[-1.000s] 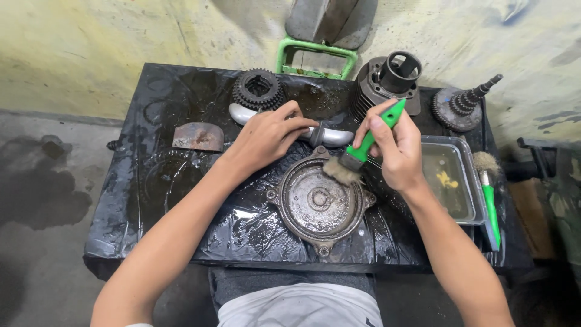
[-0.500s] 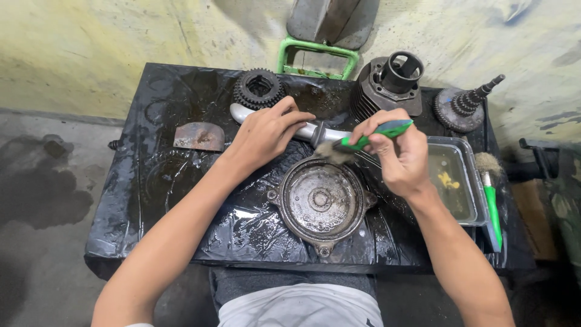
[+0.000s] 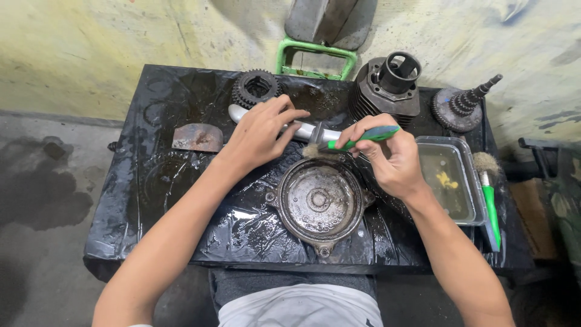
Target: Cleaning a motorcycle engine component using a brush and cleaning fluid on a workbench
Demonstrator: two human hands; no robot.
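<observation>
Right hand point(image 3: 393, 158), fingers closed on the green-handled brush point(image 3: 357, 138), has swung its bristles from the round cover point(image 3: 319, 200) to the grey tube point(image 3: 305, 130), apparently pinned under left hand point(image 3: 261, 134) fingers.

Green-handled brush point(image 3: 357, 139), black sheet point(image 3: 163, 181), rusty plate point(image 3: 197, 138).
</observation>
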